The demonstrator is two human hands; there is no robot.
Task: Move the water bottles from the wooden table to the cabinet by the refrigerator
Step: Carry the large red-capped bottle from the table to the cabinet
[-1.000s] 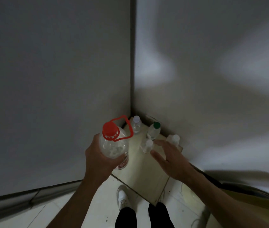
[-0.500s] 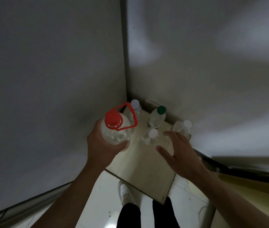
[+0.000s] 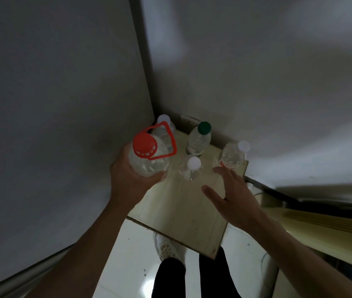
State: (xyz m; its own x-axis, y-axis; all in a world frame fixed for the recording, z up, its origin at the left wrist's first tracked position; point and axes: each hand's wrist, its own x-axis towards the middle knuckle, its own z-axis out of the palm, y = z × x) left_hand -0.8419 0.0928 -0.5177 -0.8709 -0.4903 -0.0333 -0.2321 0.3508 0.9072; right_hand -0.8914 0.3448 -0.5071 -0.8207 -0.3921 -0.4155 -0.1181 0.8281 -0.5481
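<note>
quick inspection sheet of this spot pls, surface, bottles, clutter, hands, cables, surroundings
surface: pale wooden cabinet top, set into a corner between two grey walls.
job's things: big red-capped bottle with a red carry handle, held above the top's left edge; four smaller bottles stand upright at the back: white-capped corner bottle, green-capped bottle, small white-capped bottle, white-capped right bottle.
clutter: nothing seen.
hands: left hand grips the big bottle from below; right hand open, fingers spread over the top, touching no bottle.
cables: a dark strip runs right of the cabinet; cannot tell whether it is a cable.
surroundings: white tiled floor, white shoe, yellowish surface at right.
</note>
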